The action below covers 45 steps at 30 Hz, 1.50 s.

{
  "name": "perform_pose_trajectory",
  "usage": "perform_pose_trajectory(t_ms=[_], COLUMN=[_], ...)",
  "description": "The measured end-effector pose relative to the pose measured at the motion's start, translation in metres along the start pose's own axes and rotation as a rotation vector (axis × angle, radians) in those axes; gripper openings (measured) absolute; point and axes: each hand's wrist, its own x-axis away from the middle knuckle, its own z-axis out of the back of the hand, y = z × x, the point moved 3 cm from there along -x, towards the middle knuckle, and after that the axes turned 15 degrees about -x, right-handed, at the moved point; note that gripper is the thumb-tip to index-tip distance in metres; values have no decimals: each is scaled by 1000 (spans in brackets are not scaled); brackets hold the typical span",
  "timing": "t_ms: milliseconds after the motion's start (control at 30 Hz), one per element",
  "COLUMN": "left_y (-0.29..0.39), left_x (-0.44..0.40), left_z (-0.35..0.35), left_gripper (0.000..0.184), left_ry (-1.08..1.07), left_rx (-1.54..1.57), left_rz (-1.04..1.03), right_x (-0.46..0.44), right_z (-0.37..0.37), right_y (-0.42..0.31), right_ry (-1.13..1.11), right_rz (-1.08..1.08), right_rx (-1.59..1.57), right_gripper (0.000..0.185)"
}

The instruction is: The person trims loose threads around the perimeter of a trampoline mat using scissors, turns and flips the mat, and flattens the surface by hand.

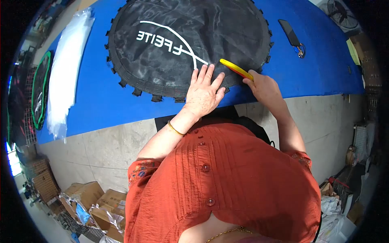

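A round black trampoline mat with tabs around its rim lies on the blue tabletop. White lettering and curved white lines are printed on it, upside down to me. My left hand lies flat with fingers spread on the mat's near edge, a yellow band on its wrist. My right hand is closed around a slim yellow tool with a red underside. The tool's tip points left over the mat, near my left fingertips. Its exact kind is not clear.
The blue table carries a black phone-like object with a key ring at right and a stack of clear plastic bags at left. Beyond the bags is a green-rimmed black mat. Cardboard boxes sit on the floor.
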Motion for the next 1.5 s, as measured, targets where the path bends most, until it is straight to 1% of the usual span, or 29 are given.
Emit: perform_pose_trajectory(t_ms=[100,200,300,500,600,700,800,833,867,933,1000,1033,1067,1133,1200,1233,1267,1333,1400,1433,1500], left_y=[1,2,1,1,1,1,-3,-5,-9,-21,-34,-43,-57,-88,-118,-133,-147,-170,-188,-197,-204], left_x=[-1,0,0,-1,-2,-1,4,7,10,15,20,22,24,33,43,50,56,65,74,79,82], left_z=[0,-1,0,3,3,3,0,1,3,13,22,25,30,34,39,38,39,39,37,32,28], left_gripper=[52,52,51,51,51,52,52,52,51,51,51,51,50,49,50,50,50,50,51,52,54], left_ry=[-13,-11,-7,5,6,4,-4,1,8,24,43,68,76,123,121,143,141,112,31,36,13], left_rx=[-17,-21,-19,2,-9,-2,47,78,109,148,141,110,25,4,-2,-73,-115,-178,-205,-216,-226], left_rz=[-10,-12,-12,0,-7,-9,-5,-3,1,34,127,166,197,285,389,411,446,523,604,602,607], right_x=[-8,-22,-27,-6,-13,-26,-26,-26,-26,-26,-18,-16,-15,-13,-18,-18,-24,-23,-22,-23,-28], right_z=[-5,-10,-9,-4,0,0,28,33,38,49,59,60,62,69,74,77,78,89,97,98,96], right_y=[8,2,3,1,8,44,69,85,104,131,154,164,173,186,210,219,244,243,233,226,213], right_ry=[33,96,94,20,53,193,197,281,294,282,223,210,235,288,318,330,356,387,396,401,464], right_rz=[87,99,140,133,62,51,-212,-158,-206,-262,-407,-386,-429,-446,-456,-467,-437,-429,-465,-482,-417], right_rx=[-3,-9,-10,-8,-111,-321,-477,-453,-499,-553,-617,-635,-600,-490,-327,-295,-186,-78,-2,36,285], right_gripper=[30,28,28,30,32,38,41,44,43,43,44,46,46,50,54,59,61,61,60,60,56])
